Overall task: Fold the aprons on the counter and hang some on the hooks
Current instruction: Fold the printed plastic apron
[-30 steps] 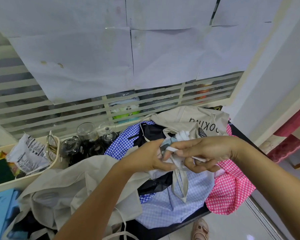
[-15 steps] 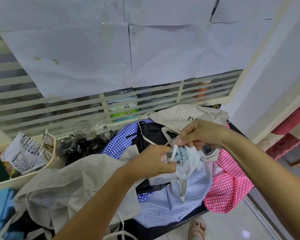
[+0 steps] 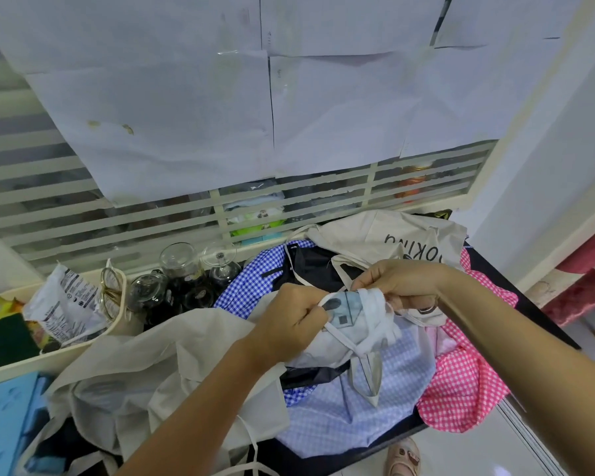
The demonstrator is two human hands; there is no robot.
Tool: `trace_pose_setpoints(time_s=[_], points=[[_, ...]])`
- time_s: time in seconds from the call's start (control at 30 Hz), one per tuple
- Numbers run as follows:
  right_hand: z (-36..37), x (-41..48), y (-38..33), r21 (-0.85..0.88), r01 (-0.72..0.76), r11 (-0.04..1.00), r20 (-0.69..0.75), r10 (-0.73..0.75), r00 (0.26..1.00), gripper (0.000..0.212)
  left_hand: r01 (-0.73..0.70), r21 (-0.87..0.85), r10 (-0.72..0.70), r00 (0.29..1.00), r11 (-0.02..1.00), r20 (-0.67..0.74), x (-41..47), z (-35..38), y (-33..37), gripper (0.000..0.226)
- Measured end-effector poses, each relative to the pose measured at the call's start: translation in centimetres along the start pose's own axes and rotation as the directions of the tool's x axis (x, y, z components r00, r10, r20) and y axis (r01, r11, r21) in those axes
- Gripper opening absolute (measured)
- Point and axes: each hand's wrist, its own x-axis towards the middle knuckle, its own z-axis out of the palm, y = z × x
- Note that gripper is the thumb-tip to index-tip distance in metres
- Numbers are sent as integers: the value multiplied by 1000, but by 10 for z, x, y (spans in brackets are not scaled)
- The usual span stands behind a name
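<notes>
Item: one white printed apron [image 3: 352, 324], bunched into a small bundle and held just above a heap of other aprons on the dark counter [image 3: 495, 276]. Left hand [image 3: 291, 321]: closed, fingers curled round the left end of the bundle, pinning cloth and a thin white strap [image 3: 337, 330] that runs across the print. Right hand [image 3: 397, 281]: closed in a pinch at the bundle's upper right edge, thumb and fingertips gripping gathered strap or hem; which of the two cannot be told. Beneath and around: light blue checked apron [image 3: 364, 407] directly under the bundle; pink checked apron [image 3: 461, 383] to the right, draping over the counter's edge; darker blue checked apron [image 3: 251, 286] behind the left hand; black apron [image 3: 316, 269] beyond it; cream apron with lettering [image 3: 385, 231] at the back; large plain cream apron [image 3: 158, 365] spread to the left. Glass jars [image 3: 182, 269] stand near the heap's back left. No hooks in view. Step in hand, as judged: securing the rolled apron with its own strap. To do it well: keep the left hand's hold firm so the roll does not slacken; draw the strap snug and flat, not twisted; tuck the free end under a wrap; keep the loose beige loop [image 3: 368, 376] hanging below, which seems to belong to another apron, out of the winding; lift the bundle clear of the pile before setting it aside.
</notes>
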Motion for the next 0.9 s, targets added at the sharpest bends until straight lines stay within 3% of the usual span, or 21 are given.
trace_pose_setpoints(time_s=[0.13,0.2,0.3,0.4,0.47,0.67,0.73,0.8,0.9], points=[[1,-7,-1,-72,-20,997,99,27,995,25,28,-97,-40,992,995,-122,3,-9,3,18],[6,-8,3,-43,17,999,105,-13,994,22,90,-150,-115,978,985,-172,4,-9,4,30],[13,-7,11,171,110,979,26,-116,993,17,141,-194,-193,940,971,-281,8,-8,5,38],[25,-2,15,445,292,846,-96,-279,955,55,184,-273,-278,890,944,-362,15,-11,5,34],[39,-1,11,526,452,720,-215,-402,890,65,176,-320,-298,873,931,-385,23,-15,13,30],[66,-2,-25,592,706,389,-391,-627,673,41,248,-572,-532,744,782,-404,60,-26,17,21],[66,-6,-39,577,771,270,-473,-659,585,43,196,-546,-463,787,814,-409,70,-30,28,26],[63,-12,-51,456,845,278,-530,-678,509,51,134,-469,-362,822,873,-439,79,-34,42,37],[59,-16,-67,328,876,352,-598,-641,482,64,106,-475,-380,757,874,-532,91,-41,58,40]])
